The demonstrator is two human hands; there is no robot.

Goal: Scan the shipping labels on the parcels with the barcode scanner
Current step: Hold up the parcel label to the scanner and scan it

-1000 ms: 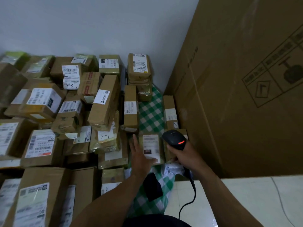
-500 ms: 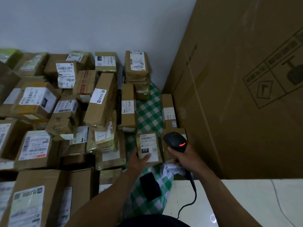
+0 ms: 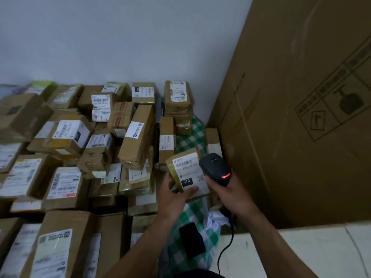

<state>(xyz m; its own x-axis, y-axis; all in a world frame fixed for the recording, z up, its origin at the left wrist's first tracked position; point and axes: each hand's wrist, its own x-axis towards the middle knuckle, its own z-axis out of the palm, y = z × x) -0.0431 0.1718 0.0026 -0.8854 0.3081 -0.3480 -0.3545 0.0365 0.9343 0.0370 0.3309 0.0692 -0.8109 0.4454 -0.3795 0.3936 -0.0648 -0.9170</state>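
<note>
The left hand (image 3: 173, 197) holds a small parcel (image 3: 174, 169) up over the green-and-white checked cloth (image 3: 193, 137), tilted so that its face is turned to the camera. The thumb is pressed on the lower edge of the shipping label (image 3: 190, 167), and the other fingers are curled round the parcel's left side and back. The white label carries a barcode near its top, a line of digits too blurred to read, and a black block with "010" in white.

The right hand (image 3: 230, 194) has its fingers wrapped round the handle of the black barcode scanner (image 3: 213, 166). The scanner's head sits just beside the label's right edge, and I cannot tell whether they touch. A red light (image 3: 226, 175) glows on the scanner, and its black cable (image 3: 225, 249) hangs down to the pale floor (image 3: 301, 253).

To the left lies a heap of brown parcels (image 3: 66, 137), most with white barcode labels whose print is too small to read. One label (image 3: 100, 107) has handwritten digits at its foot, the last a "2". A big cardboard box (image 3: 291, 137) stands at the right, printed with handling symbols. A small black object (image 3: 190, 239) lies on the cloth below the hands.
</note>
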